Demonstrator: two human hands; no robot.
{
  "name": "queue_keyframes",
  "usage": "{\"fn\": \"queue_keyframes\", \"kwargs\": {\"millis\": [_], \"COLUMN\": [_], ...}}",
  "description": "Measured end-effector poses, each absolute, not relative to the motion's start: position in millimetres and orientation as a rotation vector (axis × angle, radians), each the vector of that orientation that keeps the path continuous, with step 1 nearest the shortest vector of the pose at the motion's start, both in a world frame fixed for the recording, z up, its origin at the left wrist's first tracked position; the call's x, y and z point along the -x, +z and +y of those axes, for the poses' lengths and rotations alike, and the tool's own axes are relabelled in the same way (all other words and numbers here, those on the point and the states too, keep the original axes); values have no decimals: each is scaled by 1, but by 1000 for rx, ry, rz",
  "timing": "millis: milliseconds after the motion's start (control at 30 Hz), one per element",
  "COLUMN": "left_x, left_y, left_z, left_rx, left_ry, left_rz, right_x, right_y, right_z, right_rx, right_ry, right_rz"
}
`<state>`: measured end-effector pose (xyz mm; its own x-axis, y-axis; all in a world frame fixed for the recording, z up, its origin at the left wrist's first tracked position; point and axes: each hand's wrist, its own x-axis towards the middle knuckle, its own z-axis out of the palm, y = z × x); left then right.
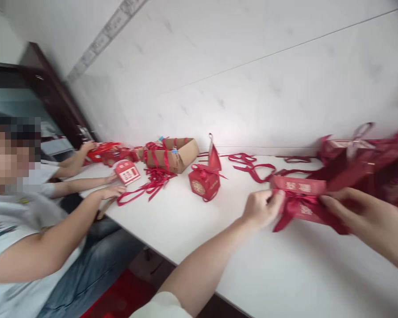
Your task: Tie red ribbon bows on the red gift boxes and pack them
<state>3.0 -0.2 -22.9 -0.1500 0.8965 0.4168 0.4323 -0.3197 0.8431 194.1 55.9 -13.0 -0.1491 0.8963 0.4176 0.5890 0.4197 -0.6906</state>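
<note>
A red gift box [310, 186] with gold characters is held above the white table at the right. Across its front is a tied dark red ribbon bow [295, 206], its tails hanging down on both sides. My left hand [261, 209] is closed at the box's left end, thumb against the bow's left side. My right hand [358, 207] is closed at the right end, thumb and fingers pinching by the ribbon; it is partly blurred. Whether each hand grips mainly card or ribbon is hard to see.
A hexagonal red box [204, 183] with a bow stands mid-table. Behind it lie loose ribbons [252, 165] and a cardboard box [185, 154] draped with ribbon. More red boxes [381, 163] crowd the right. At left, a co-worker's hands [111, 191] are near another red box [128, 172].
</note>
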Motion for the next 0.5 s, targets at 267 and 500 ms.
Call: {"fn": "queue_keyframes", "kwargs": {"millis": [267,500], "left_x": [13,10], "left_y": [-17,-8], "left_z": [6,2], "left_rx": [-1733,-1720], "left_ry": [1421,1398], "left_rz": [1352,1388], "right_x": [-187,-186], "right_y": [5,5], "right_z": [38,40], "right_rx": [916,914], "right_ry": [643,822], "right_rz": [-1887,-1842]}}
